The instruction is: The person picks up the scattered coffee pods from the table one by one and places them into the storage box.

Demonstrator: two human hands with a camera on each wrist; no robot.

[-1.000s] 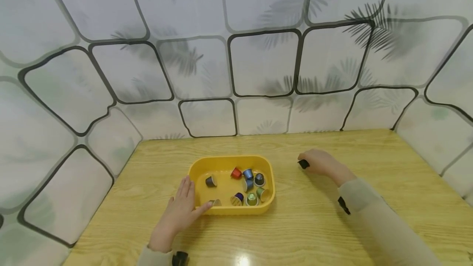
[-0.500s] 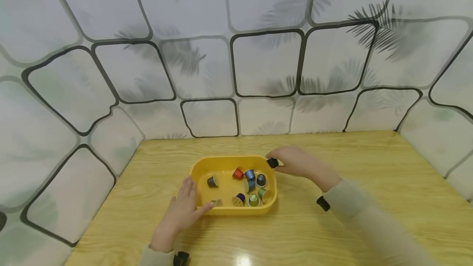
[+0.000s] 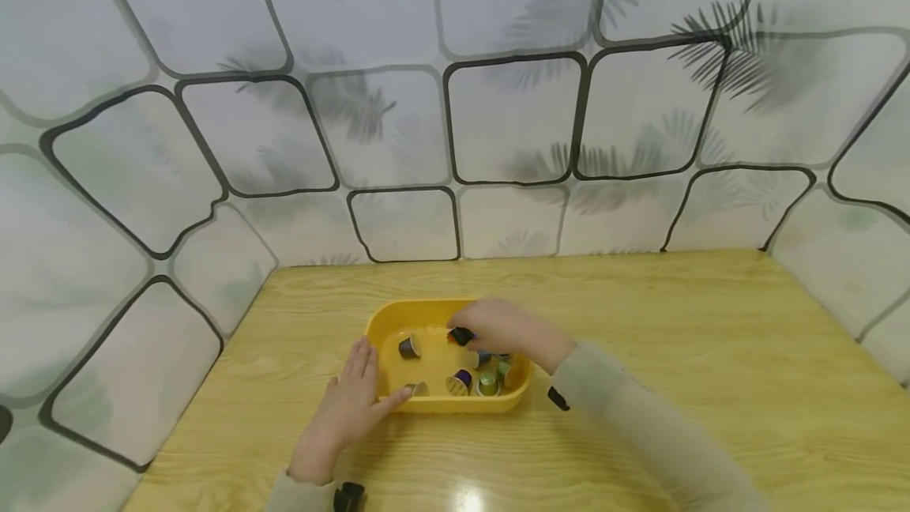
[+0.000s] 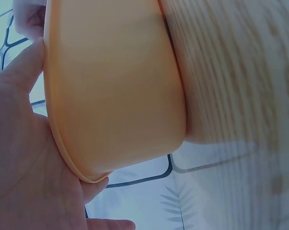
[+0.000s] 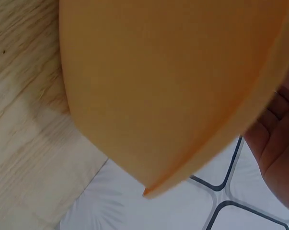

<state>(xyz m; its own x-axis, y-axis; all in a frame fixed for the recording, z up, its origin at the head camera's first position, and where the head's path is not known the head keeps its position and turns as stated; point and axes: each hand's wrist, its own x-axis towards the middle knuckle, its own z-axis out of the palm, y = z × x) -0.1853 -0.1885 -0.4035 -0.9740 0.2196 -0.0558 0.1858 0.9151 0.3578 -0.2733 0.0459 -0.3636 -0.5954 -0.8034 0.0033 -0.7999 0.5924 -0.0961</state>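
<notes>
A yellow tray [image 3: 462,406] with coffee capsules in it stands on the table. My left hand [image 3: 347,409] rests at its near left corner, fingers straight along the left side and thumb over the front rim. Over the tray's back right part, my right hand [image 3: 505,326] pinches a small black coffee capsule [image 3: 462,336] at its fingertips. That hand covers several capsules beneath it. Still showing are a dark grey capsule [image 3: 408,348], a purple one [image 3: 464,378], a green one [image 3: 488,385] and a blue one [image 3: 480,358]. In the right wrist view, the tray wall hides the fingertips.
The wooden table [image 3: 640,314] extends to both sides of the tray. Patterned white fabric [image 3: 512,117] walls the table in at the back and sides. A capsule with a pale lid [image 3: 419,390] lies inside the tray by the left thumb.
My right hand has moved left from the table beside the tray, over its right rim, to above the capsules, carrying the black capsule. The left hand has stayed in place.
</notes>
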